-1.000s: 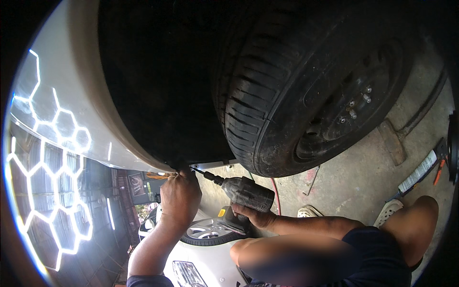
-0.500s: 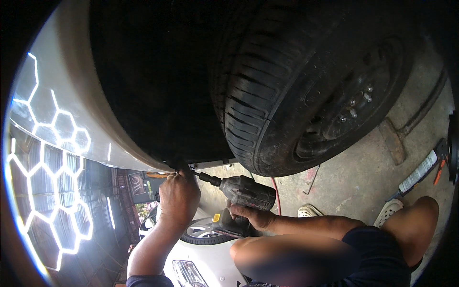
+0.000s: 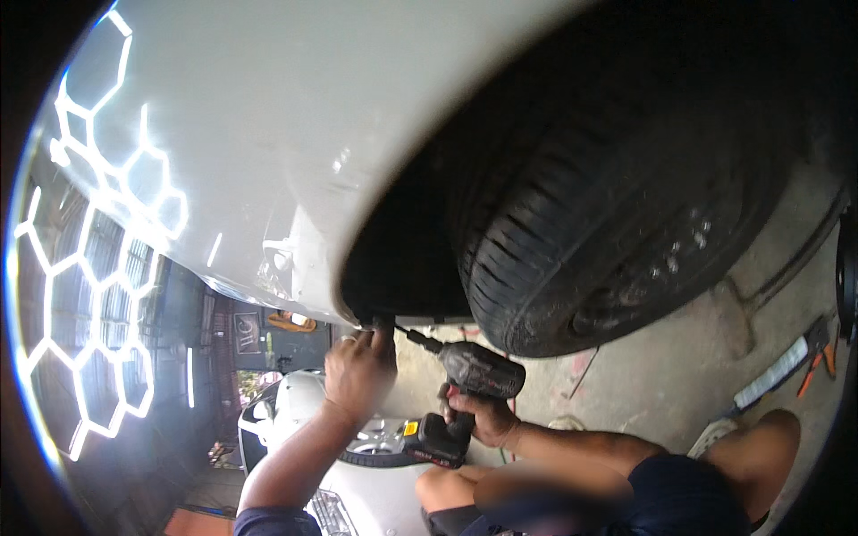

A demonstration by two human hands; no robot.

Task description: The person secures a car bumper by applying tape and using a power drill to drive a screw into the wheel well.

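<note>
My right hand [image 3: 483, 418] is wrapped round the grip of a dark cordless drill [image 3: 483, 369], which has a black battery at its base. The drill's long thin bit points up and left to the lower edge of a silver car's wheel arch [image 3: 347, 299]. Beside the bit tip, my left hand [image 3: 359, 373] has its fingers raised and bent against that edge. Whatever those fingers pinch is hidden. Just right of the bit stands a black tire [image 3: 523, 259], inside the dark arch.
A long-handled hammer-like tool [image 3: 735, 304] lies on the concrete floor at right. Near it are a white tube [image 3: 773, 380] and an orange-handled tool [image 3: 813, 366]. Behind my arms stands another light-coloured car [image 3: 380, 500]. My bent knee [image 3: 760, 456] is at lower right.
The view has shifted, showing more of the silver body panel, with the wheel further right. My right hand still grips the drill, and my left hand stays by the arch edge.
</note>
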